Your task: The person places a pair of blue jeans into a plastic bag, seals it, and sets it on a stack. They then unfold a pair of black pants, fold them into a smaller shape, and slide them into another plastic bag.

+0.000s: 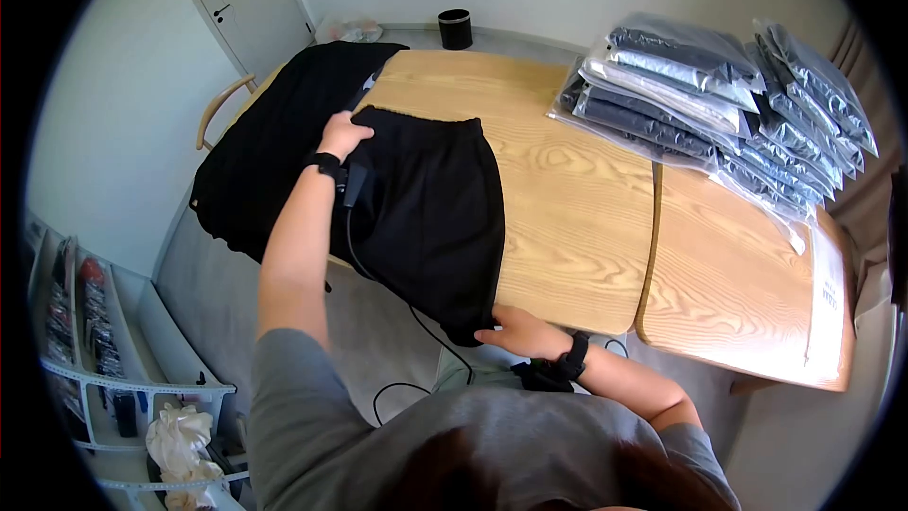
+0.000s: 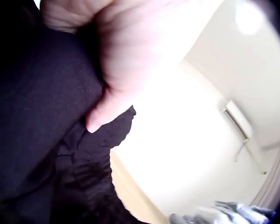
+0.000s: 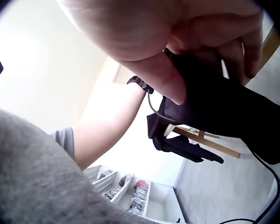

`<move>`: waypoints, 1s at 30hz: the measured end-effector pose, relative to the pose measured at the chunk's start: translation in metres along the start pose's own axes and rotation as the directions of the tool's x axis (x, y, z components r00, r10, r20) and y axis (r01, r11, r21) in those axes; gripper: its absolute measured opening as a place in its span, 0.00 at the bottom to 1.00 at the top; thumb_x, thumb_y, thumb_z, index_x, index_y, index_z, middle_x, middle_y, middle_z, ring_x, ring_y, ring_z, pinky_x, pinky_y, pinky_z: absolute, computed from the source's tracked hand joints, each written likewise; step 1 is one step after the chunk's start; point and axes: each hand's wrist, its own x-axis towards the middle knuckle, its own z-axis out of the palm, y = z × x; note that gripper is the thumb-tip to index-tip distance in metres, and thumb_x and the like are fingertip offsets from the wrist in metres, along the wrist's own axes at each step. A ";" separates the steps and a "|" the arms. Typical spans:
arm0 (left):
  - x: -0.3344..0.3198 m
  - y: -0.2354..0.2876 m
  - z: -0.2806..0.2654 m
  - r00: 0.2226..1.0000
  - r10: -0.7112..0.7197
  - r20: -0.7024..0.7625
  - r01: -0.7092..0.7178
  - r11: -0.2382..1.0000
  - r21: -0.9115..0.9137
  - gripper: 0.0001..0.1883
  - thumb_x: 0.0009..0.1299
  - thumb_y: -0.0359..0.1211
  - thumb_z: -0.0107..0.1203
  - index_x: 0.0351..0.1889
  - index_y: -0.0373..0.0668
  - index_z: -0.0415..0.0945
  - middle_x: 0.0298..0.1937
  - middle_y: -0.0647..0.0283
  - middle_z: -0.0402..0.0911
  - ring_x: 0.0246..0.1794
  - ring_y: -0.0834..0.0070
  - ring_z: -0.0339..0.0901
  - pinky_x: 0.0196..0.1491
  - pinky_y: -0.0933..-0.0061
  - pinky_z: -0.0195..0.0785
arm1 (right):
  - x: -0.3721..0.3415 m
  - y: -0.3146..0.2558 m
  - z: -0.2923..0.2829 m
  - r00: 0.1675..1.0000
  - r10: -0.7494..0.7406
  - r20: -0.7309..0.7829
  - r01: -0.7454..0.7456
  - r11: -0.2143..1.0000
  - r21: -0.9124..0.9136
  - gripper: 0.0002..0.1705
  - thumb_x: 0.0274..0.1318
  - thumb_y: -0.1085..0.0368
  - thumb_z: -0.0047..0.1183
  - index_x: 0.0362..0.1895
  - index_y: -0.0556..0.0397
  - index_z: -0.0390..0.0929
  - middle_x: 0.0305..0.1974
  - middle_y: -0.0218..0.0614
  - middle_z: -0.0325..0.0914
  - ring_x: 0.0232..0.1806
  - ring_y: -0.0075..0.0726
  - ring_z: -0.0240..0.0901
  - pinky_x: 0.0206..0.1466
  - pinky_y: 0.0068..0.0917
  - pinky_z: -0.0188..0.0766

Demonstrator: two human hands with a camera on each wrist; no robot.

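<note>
A black garment [image 1: 426, 199] with a gathered waistband lies on the wooden table, its lower part reaching over the near edge. At the waistband's left corner the left hand [image 1: 345, 134] grips the cloth; in the left wrist view its thumb presses on the black fabric [image 2: 32, 107] beside the gathered edge. The right hand [image 1: 525, 333] pinches the hem's corner at the table's near edge. In the right wrist view, thumb and fingers of the right hand [image 3: 177, 42] hold the black cloth [image 3: 224, 107] between them.
Another black garment [image 1: 255, 142] covers the table's left end. Stacks of plastic-bagged clothes [image 1: 662, 85] stand at the back right. A gap splits the table [image 1: 577, 227] from a second one [image 1: 728, 274]. Shelving [image 1: 142, 383] is at lower left; cables hang near the body.
</note>
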 end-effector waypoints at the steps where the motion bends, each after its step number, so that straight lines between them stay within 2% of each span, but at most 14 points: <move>1: -0.020 0.020 -0.011 0.997 0.072 -0.013 -0.073 0.995 -0.071 0.25 0.51 0.31 0.66 0.47 0.30 0.76 0.44 0.48 0.81 0.45 0.62 0.80 0.50 0.69 0.70 | 0.003 0.007 0.003 0.997 -0.067 -0.035 0.063 0.994 -0.093 0.22 0.54 0.54 0.56 0.38 0.64 0.76 0.32 0.50 0.78 0.35 0.48 0.74 0.42 0.35 0.68; 5: -0.120 0.108 -0.064 0.935 0.327 -0.136 -0.342 0.933 -0.110 0.24 0.57 0.28 0.64 0.52 0.30 0.73 0.45 0.55 0.81 0.45 0.73 0.78 0.51 0.74 0.69 | -0.007 -0.037 -0.022 0.979 -0.147 -0.139 0.150 0.989 0.009 0.27 0.52 0.53 0.58 0.46 0.63 0.72 0.37 0.50 0.77 0.42 0.49 0.75 0.45 0.37 0.70; 6: -0.146 0.125 -0.076 0.926 0.348 -0.146 -0.362 0.928 -0.087 0.25 0.58 0.27 0.63 0.54 0.30 0.72 0.46 0.58 0.80 0.45 0.75 0.76 0.52 0.76 0.68 | 0.005 -0.028 -0.023 0.949 -0.176 -0.262 0.243 0.938 0.247 0.29 0.49 0.56 0.61 0.51 0.62 0.69 0.43 0.47 0.76 0.48 0.45 0.74 0.49 0.36 0.70; 8: -0.198 0.160 -0.097 0.887 0.433 -0.160 -0.443 0.896 -0.029 0.23 0.59 0.27 0.62 0.53 0.32 0.72 0.47 0.60 0.80 0.47 0.75 0.76 0.54 0.76 0.66 | 0.015 -0.048 -0.036 0.849 -0.145 -0.508 0.294 0.928 0.228 0.49 0.48 0.63 0.64 0.69 0.57 0.49 0.62 0.52 0.63 0.64 0.44 0.60 0.59 0.35 0.66; 9: -0.222 0.174 -0.106 0.872 0.455 -0.179 -0.462 0.887 0.004 0.22 0.57 0.27 0.62 0.51 0.33 0.74 0.47 0.59 0.80 0.47 0.74 0.76 0.55 0.75 0.65 | 0.028 -0.051 -0.040 0.782 -0.215 -0.584 0.365 0.919 0.151 0.56 0.46 0.61 0.66 0.72 0.56 0.41 0.66 0.55 0.55 0.70 0.49 0.50 0.68 0.38 0.54; 12: -0.285 0.201 -0.127 0.860 0.460 -0.220 -0.455 0.887 0.077 0.22 0.54 0.25 0.62 0.49 0.36 0.75 0.46 0.59 0.79 0.48 0.72 0.76 0.56 0.73 0.64 | 0.044 -0.076 -0.041 0.816 -0.190 -0.546 0.431 0.829 0.357 0.60 0.45 0.60 0.68 0.73 0.54 0.36 0.68 0.58 0.50 0.71 0.51 0.45 0.71 0.39 0.44; 13: -0.303 0.204 -0.133 0.859 0.465 -0.216 -0.463 0.884 0.065 0.23 0.51 0.23 0.61 0.48 0.36 0.75 0.47 0.59 0.79 0.49 0.71 0.75 0.57 0.72 0.63 | 0.048 -0.083 -0.041 0.848 -0.227 -0.478 0.474 0.728 0.496 0.65 0.42 0.60 0.70 0.72 0.59 0.32 0.68 0.59 0.49 0.68 0.50 0.52 0.68 0.35 0.54; 14: -0.320 0.209 -0.140 0.857 0.483 -0.182 -0.466 0.876 0.126 0.26 0.47 0.20 0.59 0.49 0.37 0.75 0.47 0.59 0.79 0.50 0.70 0.75 0.58 0.72 0.62 | 0.048 -0.091 -0.038 0.855 -0.302 -0.422 0.518 0.556 0.651 0.60 0.44 0.64 0.68 0.72 0.59 0.36 0.66 0.55 0.55 0.66 0.44 0.57 0.66 0.33 0.56; 16: -0.343 0.206 -0.149 0.830 0.543 -0.133 -0.522 0.838 0.160 0.28 0.44 0.18 0.56 0.49 0.37 0.75 0.48 0.58 0.78 0.51 0.70 0.74 0.59 0.72 0.62 | 0.046 -0.098 -0.038 0.838 -0.475 -0.268 0.492 0.449 0.746 0.48 0.47 0.67 0.66 0.68 0.62 0.50 0.58 0.47 0.68 0.59 0.36 0.67 0.63 0.30 0.62; 17: -0.351 0.200 -0.152 0.846 0.513 -0.143 -0.505 0.858 0.090 0.30 0.42 0.17 0.54 0.49 0.37 0.75 0.49 0.58 0.78 0.52 0.70 0.74 0.59 0.72 0.61 | 0.048 -0.099 -0.039 0.843 -0.515 -0.156 0.424 0.458 0.781 0.31 0.51 0.68 0.63 0.58 0.63 0.66 0.48 0.39 0.77 0.49 0.30 0.74 0.57 0.27 0.68; 20: -0.367 0.189 -0.162 0.899 0.358 -0.255 -0.361 0.932 0.034 0.30 0.43 0.17 0.56 0.51 0.36 0.74 0.51 0.58 0.77 0.54 0.69 0.73 0.61 0.72 0.60 | 0.035 -0.115 -0.041 0.888 -0.439 -0.138 0.348 0.445 0.825 0.19 0.55 0.69 0.59 0.50 0.64 0.74 0.45 0.38 0.79 0.44 0.29 0.76 0.54 0.26 0.72; 25: -0.361 0.143 -0.173 0.947 0.114 -0.300 -0.198 0.942 -0.269 0.31 0.53 0.22 0.61 0.58 0.36 0.70 0.56 0.58 0.74 0.57 0.70 0.71 0.62 0.71 0.59 | 0.051 -0.139 -0.062 0.812 -0.458 -0.362 0.551 0.397 0.734 0.10 0.61 0.66 0.54 0.43 0.57 0.77 0.40 0.32 0.80 0.41 0.24 0.76 0.48 0.23 0.72; 28: -0.353 0.104 -0.172 0.974 -0.032 -0.224 -0.092 0.848 -0.521 0.28 0.58 0.27 0.62 0.58 0.34 0.70 0.56 0.58 0.74 0.56 0.71 0.72 0.61 0.72 0.61 | 0.063 -0.151 -0.059 0.793 -0.469 -0.389 0.589 0.425 0.688 0.09 0.61 0.66 0.54 0.43 0.56 0.77 0.40 0.30 0.80 0.40 0.23 0.76 0.48 0.22 0.72; 30: -0.352 0.080 -0.180 0.992 -0.111 0.056 0.115 0.642 -0.758 0.28 0.63 0.32 0.61 0.60 0.34 0.66 0.58 0.58 0.73 0.58 0.72 0.70 0.63 0.71 0.59 | 0.067 -0.156 -0.057 0.798 -0.469 -0.378 0.580 0.428 0.694 0.08 0.61 0.66 0.54 0.42 0.55 0.77 0.39 0.29 0.80 0.40 0.22 0.75 0.47 0.22 0.71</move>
